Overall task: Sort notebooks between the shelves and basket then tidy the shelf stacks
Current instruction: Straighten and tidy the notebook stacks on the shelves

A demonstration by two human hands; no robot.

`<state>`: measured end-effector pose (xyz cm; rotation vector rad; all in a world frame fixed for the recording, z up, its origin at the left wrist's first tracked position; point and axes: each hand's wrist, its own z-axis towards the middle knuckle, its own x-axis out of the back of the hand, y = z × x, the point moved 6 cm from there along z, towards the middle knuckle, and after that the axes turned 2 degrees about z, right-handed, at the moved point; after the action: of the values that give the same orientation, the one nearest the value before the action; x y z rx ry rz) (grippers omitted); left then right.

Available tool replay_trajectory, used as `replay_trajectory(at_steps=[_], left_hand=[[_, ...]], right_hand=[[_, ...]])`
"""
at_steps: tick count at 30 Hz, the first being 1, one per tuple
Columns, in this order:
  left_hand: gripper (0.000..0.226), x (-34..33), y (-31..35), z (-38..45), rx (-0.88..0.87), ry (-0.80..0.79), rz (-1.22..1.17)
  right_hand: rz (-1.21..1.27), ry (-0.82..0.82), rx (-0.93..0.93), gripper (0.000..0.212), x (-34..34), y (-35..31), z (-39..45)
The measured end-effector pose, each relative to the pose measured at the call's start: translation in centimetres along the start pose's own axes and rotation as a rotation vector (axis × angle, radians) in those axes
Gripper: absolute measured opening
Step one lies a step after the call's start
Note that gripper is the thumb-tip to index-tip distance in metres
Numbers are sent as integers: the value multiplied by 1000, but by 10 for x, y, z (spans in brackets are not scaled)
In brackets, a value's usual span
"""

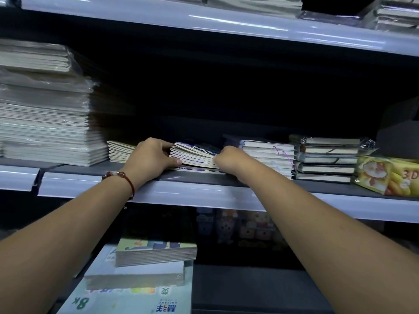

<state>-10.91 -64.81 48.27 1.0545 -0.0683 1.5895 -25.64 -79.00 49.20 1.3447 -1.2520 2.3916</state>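
Hands meet at the centre of the frame on a low stack of striped notebooks that lies on the middle shelf. The left hand cups the stack's left end, fingers curled over the top covers and thumb pressed against the lower edge. The right hand grips the stack's right end, its fingers curled in and hidden behind the knuckles, so how deep the hold goes cannot be told. A red bead bracelet circles the left wrist.

Just left of the held stack sits a short pile of cream notebooks, and further left a tall stack of plastic-wrapped notebooks fills the left side of the frame. To the right of the hands stands a pile of white-edged notebooks, then a pile of dark-covered notebooks with elastic bands, then a yellow packet at the right edge.

At the lower centre, on the shelf below, a thick stack of colourful-covered books rests on larger pale blue pads. Along the top of the frame, the upper shelf carries more wrapped stacks.
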Motion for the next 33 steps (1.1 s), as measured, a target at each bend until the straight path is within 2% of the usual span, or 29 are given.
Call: replay_trajectory(at_steps=[3, 6, 9, 13, 16, 18, 19, 22, 26, 29, 31, 33], left_hand=[[74, -5, -6, 4, 56, -60, -63], [77, -5, -7, 5, 78, -61, -98], [80, -6, -12, 7, 89, -95, -148], [74, -10, -3, 7, 23, -151, -33], [70, -10, 3, 4, 60, -138, 48], [53, -8, 5, 2, 75, -128, 73], [52, -7, 4, 1, 81, -126, 76], [73, -2, -1, -1, 96, -102, 25], [72, -2, -8, 2, 78, -153, -73], [51, 0, -6, 1, 77, -106, -53], [49, 0, -2, 0, 74, -83, -6], [49, 0, 0, -1, 78, -86, 17]], right_hand=[[54, 88, -32, 11, 2, 8, -3], [104, 136, 30, 28, 3, 11, -8], [126, 139, 55, 37, 6, 13, -11], [109, 146, 75, 32, 6, 12, -10], [115, 151, 78, 32, 6, 13, -10], [143, 167, 82, 31, 7, 15, -12], [157, 174, 85, 29, 7, 16, -13], [211, 180, 86, 25, 7, 22, -11], [282, 168, 88, 24, 8, 28, -4], [258, 103, 71, 42, 4, 29, -2], [192, 90, 68, 52, 3, 28, -1], [126, 122, 78, 52, 5, 25, -2]])
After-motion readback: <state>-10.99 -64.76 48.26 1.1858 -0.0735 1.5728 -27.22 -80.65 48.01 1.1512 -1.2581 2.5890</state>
